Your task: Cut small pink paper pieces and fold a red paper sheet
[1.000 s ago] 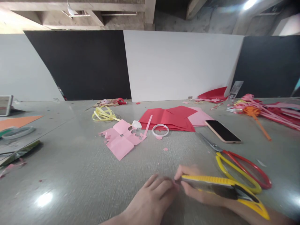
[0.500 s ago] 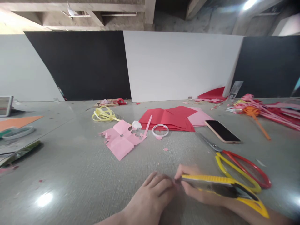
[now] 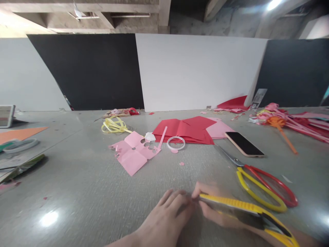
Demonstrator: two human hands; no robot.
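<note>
My right hand (image 3: 218,206) grips a yellow and black utility knife (image 3: 231,203). The knife's front end is between my thumb and forefinger, and its yellow looped end slants down to the right; the hand is blurred. My left hand (image 3: 168,214) lies low over the table with its fingers curled, their tips beside the knife's front end. What it pinches, if anything, is hidden. Scissors (image 3: 257,183) with one red and one yellow handle lie just beyond my right hand.
Ahead on the grey table (image 3: 97,195) lie pink paper with cut holes (image 3: 133,161), a white tape roll (image 3: 176,143), red paper sheets (image 3: 185,130), a phone (image 3: 244,144) and yellow ribbon (image 3: 115,125). Pink and red strips (image 3: 303,121) pile up at right. A panel wall (image 3: 200,72) stands behind.
The utility knife has tilted, its rear end swinging lower toward me, and my right hand has shifted slightly downward. My left hand stays almost in place. Things on the table have not moved.
</note>
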